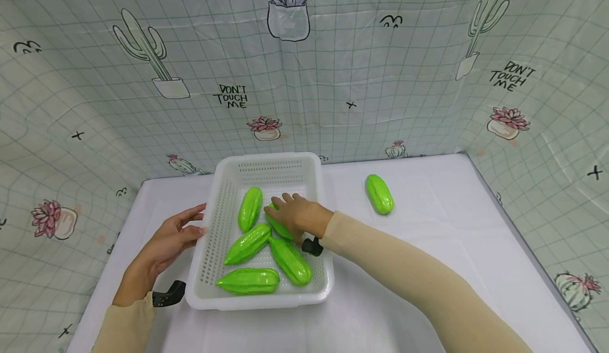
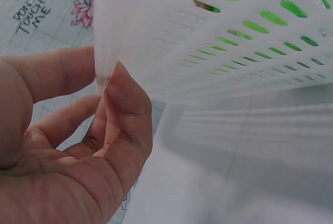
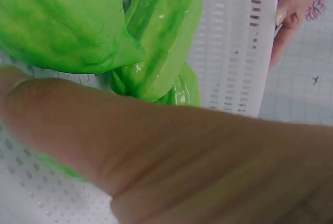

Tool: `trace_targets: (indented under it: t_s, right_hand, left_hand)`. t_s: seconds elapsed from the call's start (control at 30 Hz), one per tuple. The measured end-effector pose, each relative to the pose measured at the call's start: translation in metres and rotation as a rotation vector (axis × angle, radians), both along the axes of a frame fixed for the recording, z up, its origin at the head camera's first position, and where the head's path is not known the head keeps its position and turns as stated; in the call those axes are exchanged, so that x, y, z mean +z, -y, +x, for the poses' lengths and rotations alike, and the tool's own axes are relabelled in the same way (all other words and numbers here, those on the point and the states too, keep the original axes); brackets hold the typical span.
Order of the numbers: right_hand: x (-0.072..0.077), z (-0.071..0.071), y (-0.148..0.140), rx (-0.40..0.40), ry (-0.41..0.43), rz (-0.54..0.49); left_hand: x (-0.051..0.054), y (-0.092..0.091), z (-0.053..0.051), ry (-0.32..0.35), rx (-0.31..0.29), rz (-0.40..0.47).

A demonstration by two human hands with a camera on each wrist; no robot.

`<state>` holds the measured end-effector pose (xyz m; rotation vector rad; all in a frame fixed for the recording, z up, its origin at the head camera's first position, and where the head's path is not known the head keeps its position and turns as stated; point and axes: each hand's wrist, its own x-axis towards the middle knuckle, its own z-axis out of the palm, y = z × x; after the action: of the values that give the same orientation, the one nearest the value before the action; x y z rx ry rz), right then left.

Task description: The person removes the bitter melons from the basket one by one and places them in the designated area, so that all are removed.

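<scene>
A white perforated plastic basket (image 1: 258, 304) stands on the table with several glossy green ridged bitter melons, such as one bitter melon (image 1: 247, 281) near its front wall. My left hand (image 1: 168, 243) pinches the basket's left rim between thumb and fingers, as the left wrist view shows. Inside the basket, my right hand (image 1: 300, 216) holds a bitter melon (image 1: 278, 226) from above and hides much of it. In the right wrist view the thumb (image 3: 67, 125) crosses in front of that melon, while a neighbouring bitter melon (image 3: 57, 21) fills the upper left.
One more bitter melon (image 1: 379, 194) lies on the white-covered table (image 1: 409, 268), right of the basket. A grid-patterned cloth (image 1: 333, 78) with cactus drawings hangs behind and at both sides. My right forearm (image 1: 404, 273) crosses above the table's front right.
</scene>
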<state>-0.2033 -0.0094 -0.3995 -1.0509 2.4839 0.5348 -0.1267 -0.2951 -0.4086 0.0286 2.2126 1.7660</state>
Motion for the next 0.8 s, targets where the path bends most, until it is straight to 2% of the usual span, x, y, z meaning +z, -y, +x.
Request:
trace_targets:
  t_s: [0.43, 0.8]
  right_hand:
    - [0.001, -0.001, -0.001, 0.007, -0.008, 0.002]
    - [0.016, 0.001, -0.009, 0.042, -0.045, -0.035]
  left_hand:
    - [0.000, -0.002, -0.001, 0.003, 0.002, -0.005]
    - [0.000, 0.000, 0.000, 0.008, -0.004, -0.010]
